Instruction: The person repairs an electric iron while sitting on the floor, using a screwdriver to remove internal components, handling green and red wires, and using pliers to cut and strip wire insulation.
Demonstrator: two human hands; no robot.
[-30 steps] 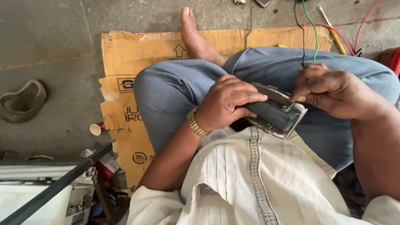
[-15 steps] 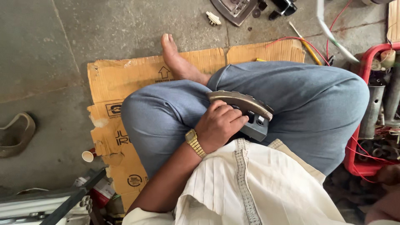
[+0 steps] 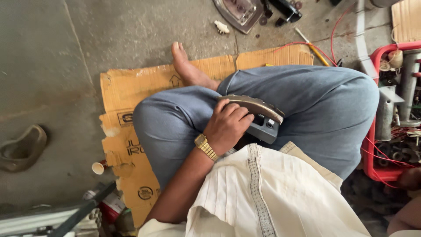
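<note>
sandal (image 3: 19,147) far left of the cardboard sheet (image 3: 131,87) | left hand (image 3: 227,127) clasps the grey iron body (image 3: 256,116) on the lap, over the cardboard | red crate (image 3: 386,109) right of it | right hand out of sight

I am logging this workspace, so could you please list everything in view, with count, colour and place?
iron body: one, grey with a metal plate, on the lap, held
cardboard sheet: one, brown, on the floor under the legs
iron soleplate: one, grey, floor at top
black part: one, black, beside that soleplate
red wire: one, red, floor at upper right
crate: one, red, right edge, holding metal parts
sandal: one, brown, floor at left
small cup: one, white, by the cardboard edge
wristwatch: one, gold, left wrist
left hand: grips the iron body
right hand: only an arm at the lower right edge, hand not seen
</note>
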